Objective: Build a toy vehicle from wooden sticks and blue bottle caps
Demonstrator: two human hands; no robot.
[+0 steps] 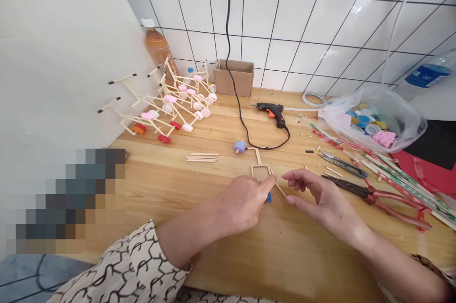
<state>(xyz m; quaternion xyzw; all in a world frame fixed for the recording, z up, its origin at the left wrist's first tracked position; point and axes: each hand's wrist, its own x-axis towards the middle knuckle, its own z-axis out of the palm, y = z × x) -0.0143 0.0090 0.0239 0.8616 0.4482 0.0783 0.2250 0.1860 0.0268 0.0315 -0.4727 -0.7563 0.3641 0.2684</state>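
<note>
A small frame of thin wooden sticks (261, 166) lies on the wooden table, with a blue bottle cap (240, 146) on its far side and a darker blue piece (269, 197) at its near side. My left hand (244, 201) is closed on the frame's near right part, fingertips pressed together there. A slanting stick (280, 189) runs from those fingertips toward my right hand (315, 194), whose fingers are apart beside it; the thumb is near the stick's lower end. Several loose sticks (202, 157) lie left of the frame.
A black glue gun (272, 112) with its cable is behind the frame. Stick models with cap wheels (170, 99), a bottle (159, 51) and a cardboard box (233, 78) stand back left. Pliers (377, 197), snips (344, 164) and a bag of caps (374, 120) lie right.
</note>
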